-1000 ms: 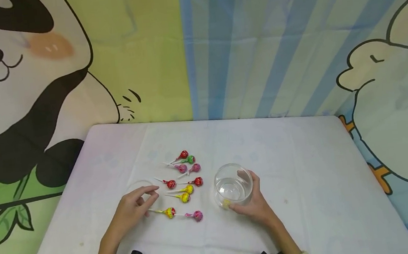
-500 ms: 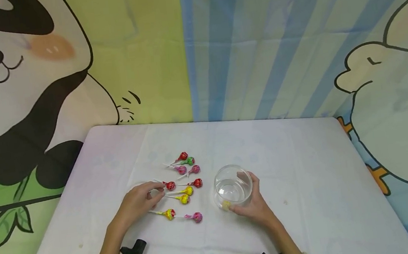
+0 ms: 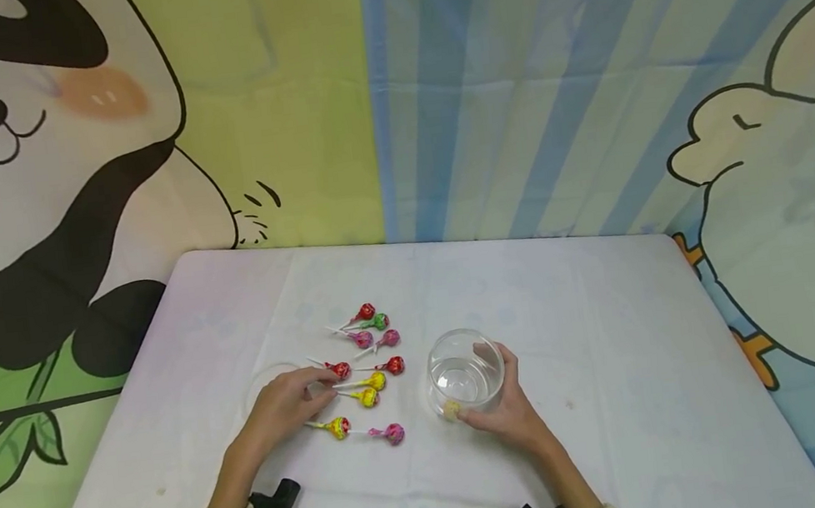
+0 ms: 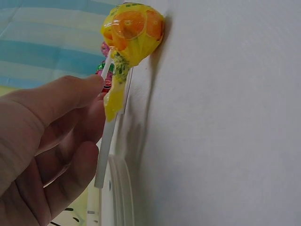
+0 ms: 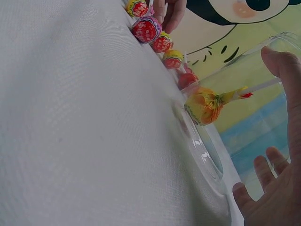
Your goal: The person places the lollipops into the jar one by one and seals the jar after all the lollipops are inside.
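Observation:
My right hand (image 3: 504,410) grips a clear glass (image 3: 439,372) on the table, thumb at the near side and fingers behind it. A yellow lollipop (image 5: 203,106) shows at the glass's lower wall, its white stick slanting toward my thumb. My left hand (image 3: 284,402) is bent over the lollipops, fingertips right at a red lollipop (image 3: 341,370), with a gap between thumb and index finger. Close by lie two yellow lollipops (image 3: 368,396) and another red lollipop (image 3: 393,365). In the left wrist view a yellow lollipop (image 4: 134,30) stands in the foreground, overlapping the fingertips.
Farther back lie a red lollipop (image 3: 366,311), a green lollipop (image 3: 381,321) and two pink ones. Nearer me are a yellow lollipop (image 3: 338,428) and a pink lollipop (image 3: 394,434). A pale round plate (image 4: 123,193) is partly behind my left hand. White cloth covers the table (image 3: 614,348).
My left hand has moved right, from beside the stick ends to the red lollipop. My right hand and the glass have stayed in place.

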`<state>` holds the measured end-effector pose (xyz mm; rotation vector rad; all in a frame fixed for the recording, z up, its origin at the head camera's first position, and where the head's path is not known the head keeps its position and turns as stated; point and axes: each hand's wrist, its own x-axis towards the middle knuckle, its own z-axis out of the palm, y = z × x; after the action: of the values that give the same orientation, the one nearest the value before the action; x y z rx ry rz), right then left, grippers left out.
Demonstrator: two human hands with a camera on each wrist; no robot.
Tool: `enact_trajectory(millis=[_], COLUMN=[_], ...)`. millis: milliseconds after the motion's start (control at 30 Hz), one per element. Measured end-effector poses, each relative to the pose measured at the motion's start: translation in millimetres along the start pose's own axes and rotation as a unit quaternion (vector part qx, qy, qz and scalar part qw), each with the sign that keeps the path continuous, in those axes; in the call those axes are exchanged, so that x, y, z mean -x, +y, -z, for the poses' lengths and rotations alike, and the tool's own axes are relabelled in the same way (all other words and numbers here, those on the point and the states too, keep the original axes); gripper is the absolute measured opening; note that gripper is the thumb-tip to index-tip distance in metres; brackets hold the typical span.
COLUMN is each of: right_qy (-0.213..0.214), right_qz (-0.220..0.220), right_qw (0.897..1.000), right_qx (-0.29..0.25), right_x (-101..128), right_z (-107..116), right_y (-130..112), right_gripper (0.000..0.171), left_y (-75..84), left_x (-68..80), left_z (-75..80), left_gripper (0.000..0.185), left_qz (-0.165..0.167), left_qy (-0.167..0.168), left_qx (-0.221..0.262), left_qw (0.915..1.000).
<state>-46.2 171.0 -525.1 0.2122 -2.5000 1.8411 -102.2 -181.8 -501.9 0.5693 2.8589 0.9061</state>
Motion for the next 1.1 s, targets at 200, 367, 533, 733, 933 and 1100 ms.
enact_trajectory(millis=[200,367,533,733,933,1100], right_qy=[-0.002,-0.002,-0.003,-0.001,-0.001,-0.008], right_qz=[0.014,0.012,-0.003,-0.004,-0.004,0.005], right_qw=[1.0,1.0,1.0,1.0,1.0,1.0], right_qx=[0.002,0.0,-0.007,-0.005,-0.003,-0.009], right_x=[0.6,1.0,0.1,-0.5,-0.3,-0.7], right_z=[-0.3,0.4,0.7,0.8,0.1,0.6], right_y=[1.5,0.4,-0.2,-1.3,-1.3,-1.7], right_gripper=[0.109,0.109,0.109,0.109,0.109,0.108], left_y=[0.9,0.7,0.4,0.0,1.9,4.0], left_x=[-0.5,0.1,0.5,0.4,1.1,1.0], left_z=[-1.7,-2.8,-3.5,-4.7,-8.5,-11.3], left_gripper=[0.024,0.022,0.021,0.02,0.021,0.021], left_qz=[-0.004,-0.005,-0.011,-0.03,-0.041,-0.044], left_qy=[0.003,0.003,0.013,0.039,0.05,0.058], left_qx=[-0.005,-0.007,-0.01,-0.007,-0.001,0.0], left_qw=[1.0,1.0,0.9998,0.9988,0.9979,0.9973])
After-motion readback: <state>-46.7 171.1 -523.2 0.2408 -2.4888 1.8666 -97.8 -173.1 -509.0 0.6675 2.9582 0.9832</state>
